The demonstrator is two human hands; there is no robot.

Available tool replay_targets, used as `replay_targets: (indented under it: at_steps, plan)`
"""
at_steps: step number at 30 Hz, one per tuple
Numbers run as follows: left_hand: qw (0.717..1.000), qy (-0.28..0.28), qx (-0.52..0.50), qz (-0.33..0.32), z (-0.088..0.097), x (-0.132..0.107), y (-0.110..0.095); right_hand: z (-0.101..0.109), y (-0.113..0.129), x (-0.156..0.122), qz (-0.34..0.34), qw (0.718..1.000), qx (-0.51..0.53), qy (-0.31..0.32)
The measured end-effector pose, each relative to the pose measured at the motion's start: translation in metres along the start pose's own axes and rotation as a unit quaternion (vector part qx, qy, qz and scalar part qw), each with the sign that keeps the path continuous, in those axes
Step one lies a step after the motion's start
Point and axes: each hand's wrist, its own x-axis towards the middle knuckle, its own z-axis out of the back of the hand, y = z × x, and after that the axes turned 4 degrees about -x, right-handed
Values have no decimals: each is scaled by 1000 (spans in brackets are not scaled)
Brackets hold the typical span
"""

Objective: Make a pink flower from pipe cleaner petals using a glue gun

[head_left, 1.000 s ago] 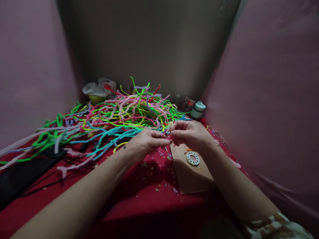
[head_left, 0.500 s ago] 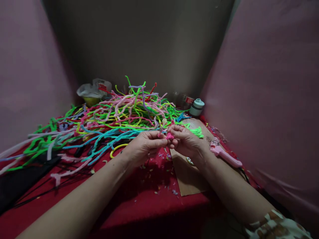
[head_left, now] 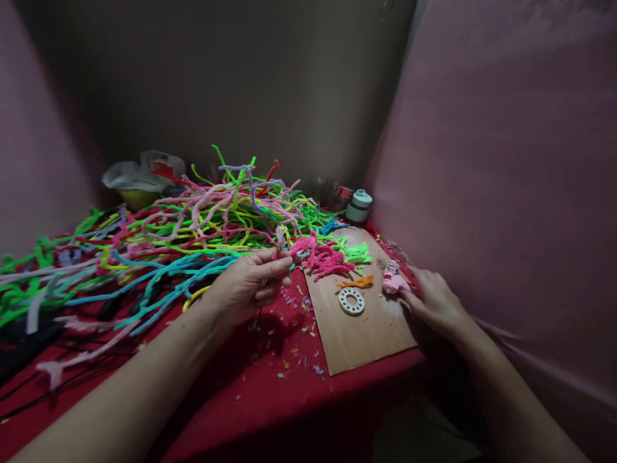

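Note:
My left hand (head_left: 258,276) is over the middle of the red-covered table, thumb and fingertips closed on a pink pipe-cleaner piece (head_left: 301,245). A small pale cluster (head_left: 281,230) rises just above these fingers; whether it belongs to the same piece I cannot tell. At the right, my right hand (head_left: 436,299) is closed around the handle of a pink glue gun (head_left: 393,280), which points left over a cardboard sheet (head_left: 357,344). The palm hides most of the handle. On the cardboard lie cut magenta pipe cleaners (head_left: 330,260), an orange piece (head_left: 357,281) and a white ring with holes (head_left: 344,307).
A large heap of coloured pipe cleaners (head_left: 216,212) covers the left and back of the table. Behind stand a pale lidded container (head_left: 359,206) and a plastic-lined yellow tub (head_left: 139,196). Scraps litter the red cloth (head_left: 270,392). Pink sheeting (head_left: 506,161) hangs at the right.
My right hand has let go of the pink piece and moved right onto the glue gun. My left hand keeps its hold. The view has turned right, uncovering the ring and magenta pieces.

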Motion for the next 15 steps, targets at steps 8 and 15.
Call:
replay_targets:
  at_steps: [8,15]
  plan:
    - [1000,6,-20,-14,1,3,2,-24,-6,-10,25,996,-84,-6]
    - [1000,-5,-10,-8,5,6,4,-13,-13,-11,-33,989,107,-96]
